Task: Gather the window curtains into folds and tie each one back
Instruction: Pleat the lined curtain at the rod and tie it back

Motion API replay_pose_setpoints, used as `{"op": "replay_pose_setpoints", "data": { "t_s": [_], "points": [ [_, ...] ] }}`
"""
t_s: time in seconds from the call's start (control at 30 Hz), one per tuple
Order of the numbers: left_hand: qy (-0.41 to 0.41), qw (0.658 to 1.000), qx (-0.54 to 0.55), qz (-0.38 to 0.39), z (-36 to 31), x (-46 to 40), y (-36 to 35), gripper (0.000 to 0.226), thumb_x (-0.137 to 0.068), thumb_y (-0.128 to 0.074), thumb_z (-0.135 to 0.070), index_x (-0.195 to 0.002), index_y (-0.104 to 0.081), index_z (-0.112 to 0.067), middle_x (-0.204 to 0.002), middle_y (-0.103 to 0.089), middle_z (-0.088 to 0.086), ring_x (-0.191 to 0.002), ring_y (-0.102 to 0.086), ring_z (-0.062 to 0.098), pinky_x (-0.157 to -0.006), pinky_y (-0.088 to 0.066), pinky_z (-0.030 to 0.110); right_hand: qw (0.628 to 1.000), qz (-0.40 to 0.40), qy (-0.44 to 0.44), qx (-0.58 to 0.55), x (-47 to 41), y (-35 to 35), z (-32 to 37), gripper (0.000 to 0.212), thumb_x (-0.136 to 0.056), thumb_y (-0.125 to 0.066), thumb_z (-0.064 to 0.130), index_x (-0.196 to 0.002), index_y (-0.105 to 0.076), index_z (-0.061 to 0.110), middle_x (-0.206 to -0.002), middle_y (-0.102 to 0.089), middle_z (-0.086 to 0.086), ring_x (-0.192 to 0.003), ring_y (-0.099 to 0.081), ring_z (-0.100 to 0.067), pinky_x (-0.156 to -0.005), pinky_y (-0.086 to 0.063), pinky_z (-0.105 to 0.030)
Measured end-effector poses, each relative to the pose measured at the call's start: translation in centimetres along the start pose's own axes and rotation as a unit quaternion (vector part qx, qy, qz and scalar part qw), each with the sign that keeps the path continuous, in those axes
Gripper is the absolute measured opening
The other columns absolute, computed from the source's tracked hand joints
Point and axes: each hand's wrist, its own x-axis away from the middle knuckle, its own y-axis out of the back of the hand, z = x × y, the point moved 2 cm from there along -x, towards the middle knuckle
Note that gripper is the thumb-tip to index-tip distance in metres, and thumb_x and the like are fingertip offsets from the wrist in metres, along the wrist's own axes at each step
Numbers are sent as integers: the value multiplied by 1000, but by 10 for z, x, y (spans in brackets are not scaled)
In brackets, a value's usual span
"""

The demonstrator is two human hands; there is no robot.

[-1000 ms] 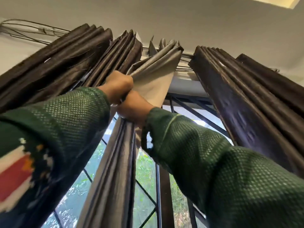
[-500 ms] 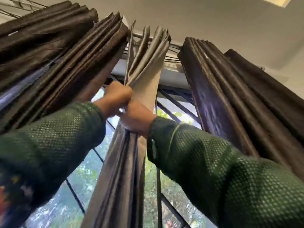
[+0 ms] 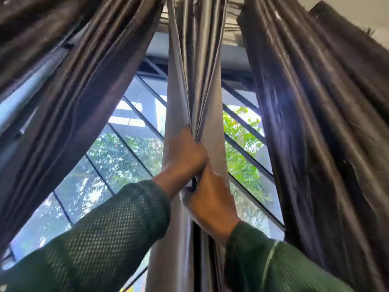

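Left hand (image 3: 185, 152) and right hand (image 3: 207, 197) both clench the middle curtain (image 3: 195, 66); folds may slip loose if either grip eases before tying.

the middle curtain (image 3: 195, 70) is grey and glossy, hanging bunched into narrow upright folds, gripped by the left hand (image 3: 185, 153) just above the right hand (image 3: 207, 194). a darker brown curtain (image 3: 69, 95) hangs in loose pleats left of the hands, another dark curtain (image 3: 315, 123) to their right, both apart from them.
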Motion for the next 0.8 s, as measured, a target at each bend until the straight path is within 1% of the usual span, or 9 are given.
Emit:
{"op": "replay_pose_setpoints", "data": {
  "t_s": [0.1,0.23,0.33,0.37,0.43,0.53,0.63,0.73,0.8],
  "points": [
    [20,1000,11,17,13,28,1,28,-84,-53,-22,-111,-55,-23,-106,-64,6,-97,-57,27,-73,-36,26,1000,5,-2,10,36,-9,-7,67,-85,-53,28,-141,-16,23,-133,-49,-4,-117,-52,-28,-86,-45,-36],
    [55,997,53,24,32,76,5,35,-90,-46,-49,-114,-57,-26,-105,-65,0,-104,-57,24,-71,-33,23,999,8,-34,-17,76,-23,-18,80,-82,-46,41,-147,-1,27,-147,-36,-7,-125,-48,-28,-93,-46,-41],
    [113,990,62,53,55,116,7,63,-85,-32,-68,-130,-49,-28,-125,-59,2,-118,-52,24,-90,-40,28,997,13,-70,-24,106,-25,-22,83,-87,-51,43,-149,-1,23,-152,-29,-8,-133,-40,-25,-99,-41,-37],
    [127,988,55,66,62,128,8,66,-84,-32,-69,-134,-45,-29,-131,-56,4,-120,-50,25,-94,-40,29,996,17,-78,-33,116,-25,-22,85,-87,-54,41,-149,0,21,-155,-23,-6,-137,-34,-21,-104,-37,-34],
    [136,987,36,82,70,143,14,59,-87,-39,-62,-135,-42,-27,-127,-58,7,-116,-53,27,-85,-38,25,994,29,-87,-57,129,-25,-22,89,-86,-59,39,-150,-1,19,-157,-17,-5,-141,-25,-17,-109,-31,-30],
    [116,990,35,78,75,147,29,66,-73,-48,-54,-130,-45,-22,-114,-65,6,-106,-60,26,-79,-42,26,991,33,-99,-80,138,-24,-17,94,-80,-64,40,-150,-6,16,-156,-20,-6,-142,-25,-18,-111,-30,-31],
    [109,992,10,64,75,150,46,65,-67,-52,-38,-127,-45,-17,-111,-65,9,-100,-61,28,-78,-45,29,991,30,-98,-89,139,-18,-14,95,-80,-68,35,-150,-8,11,-157,-17,-7,-143,-20,-17,-112,-21,-24],
    [102,993,12,53,79,150,59,64,-69,-65,-27,-128,-43,-12,-108,-65,7,-99,-61,25,-77,-45,27,991,27,-101,-87,139,-11,-13,96,-81,-67,37,-149,-6,11,-157,-17,-7,-144,-20,-17,-115,-22,-30],
    [70,995,58,39,78,143,68,73,-63,-65,-35,-129,-43,-15,-109,-65,2,-100,-62,20,-86,-48,29,990,17,-98,-97,133,-5,-7,102,-77,-67,46,-150,-5,13,-156,-19,-7,-143,-23,-17,-115,-26,-35]
  ]
}}
